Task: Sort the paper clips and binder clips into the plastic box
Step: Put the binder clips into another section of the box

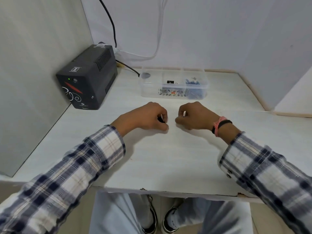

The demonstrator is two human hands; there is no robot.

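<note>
A clear plastic box (173, 97) with three compartments stands at the back of the white table. Blue paper clips (192, 81) fill its right compartment, a black binder clip (170, 82) lies in the middle one, and the left one looks bare. My left hand (148, 117) rests on the table in front of the box, fingers curled around a small black thing, apparently a binder clip (161, 119). My right hand (194, 115) sits beside it, fingers closed; whether it holds anything is hidden.
A black power unit (87, 76) with a green light stands at the back left, cables running up the wall behind it. Walls close in on the left and right. The table's front edge (168, 191) is near my knees.
</note>
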